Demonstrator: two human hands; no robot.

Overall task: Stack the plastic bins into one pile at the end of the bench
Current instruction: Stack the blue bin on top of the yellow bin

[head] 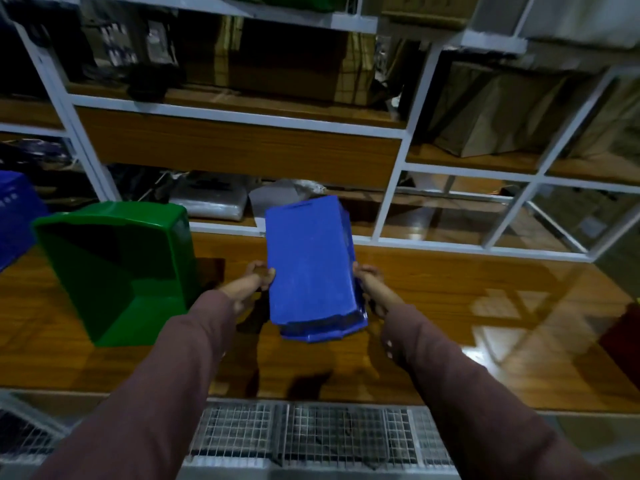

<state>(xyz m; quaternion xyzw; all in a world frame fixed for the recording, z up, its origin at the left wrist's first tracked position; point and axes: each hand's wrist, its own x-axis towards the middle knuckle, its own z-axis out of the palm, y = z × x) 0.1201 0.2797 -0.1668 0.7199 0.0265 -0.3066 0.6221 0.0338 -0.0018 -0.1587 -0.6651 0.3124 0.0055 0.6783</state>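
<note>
From the head view, my left hand (258,277) and right hand (369,277) hold the blue bin (310,261) above the table (450,306), bottom turned up; my fingers (268,273) are closed on its long sides; it seems light, stiff and a little slippery, so I judge the rim is the safer hold; the green bin (114,271) stands just beside, at my left.

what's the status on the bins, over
Left hand and right hand both gripping the blue bin, bottom side facing up, above the bench. Green bin sits left, open. Nothing blocking between.
</note>
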